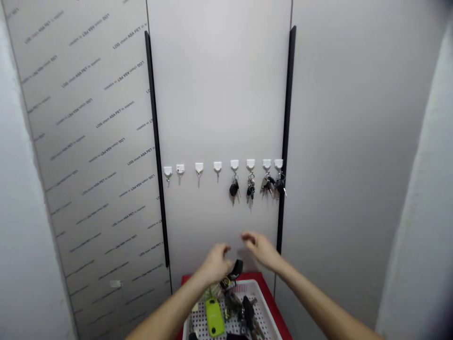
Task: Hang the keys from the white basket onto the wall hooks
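Note:
My left hand (216, 263) is over the back of a white perforated plastic basket (266, 309), its thumb and index finger apart and nothing visible between them. Just below its thumb, a black key fob (236, 269) sticks up above the basket's rim; whether the hand touches it I cannot tell. In the basket lie a lime-green key case (214, 317) and a pile of keys (249, 314). To the right, my right hand (259, 247) is in front of the panel with fingers loosely bent, holding nothing visible; it is slightly blurred.
Several white hooks (217, 166) run in a row across the pale panel. Key bunches (234, 189) hang from the right-hand ones. Black vertical strips (155, 118) edge the panel. The basket stands on a red surface (260, 278). Walls close in on both sides.

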`<state>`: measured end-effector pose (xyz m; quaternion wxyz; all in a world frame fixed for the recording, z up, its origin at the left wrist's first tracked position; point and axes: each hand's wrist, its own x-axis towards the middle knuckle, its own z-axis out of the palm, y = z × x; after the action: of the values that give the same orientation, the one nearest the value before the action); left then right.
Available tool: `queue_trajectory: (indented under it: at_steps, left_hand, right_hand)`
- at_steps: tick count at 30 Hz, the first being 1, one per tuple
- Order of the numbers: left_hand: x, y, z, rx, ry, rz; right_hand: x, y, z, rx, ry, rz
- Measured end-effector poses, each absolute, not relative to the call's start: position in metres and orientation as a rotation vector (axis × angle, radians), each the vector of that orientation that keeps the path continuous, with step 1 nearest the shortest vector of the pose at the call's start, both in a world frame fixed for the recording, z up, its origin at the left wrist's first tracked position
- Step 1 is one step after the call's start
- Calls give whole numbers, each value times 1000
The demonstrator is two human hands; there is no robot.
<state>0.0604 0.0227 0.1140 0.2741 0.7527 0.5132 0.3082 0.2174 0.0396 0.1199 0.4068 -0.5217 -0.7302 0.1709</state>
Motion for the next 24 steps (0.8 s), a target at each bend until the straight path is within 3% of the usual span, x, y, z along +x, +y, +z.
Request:
queue_trajectory:
  at_steps: [5, 10, 17, 22, 24]
  left_hand:
    - [89, 71, 192, 1744, 1443, 1314]
    - [123, 92, 224, 1667, 1468, 1435]
    - [114, 83, 285, 1796, 1372, 1520]
    - [107, 73, 322, 2078, 1542, 1354]
    - [106, 67, 326, 2360, 1782, 1051]
  right_hand:
    - [221, 63, 213, -1369, -1334, 10]
    - [218, 76, 234, -1487, -1334, -60]
    - [235, 81, 283, -1261, -1337, -90]
    - [228, 80, 319, -1406, -1469, -165]
    - [231, 79, 321, -1476, -1518, -142]
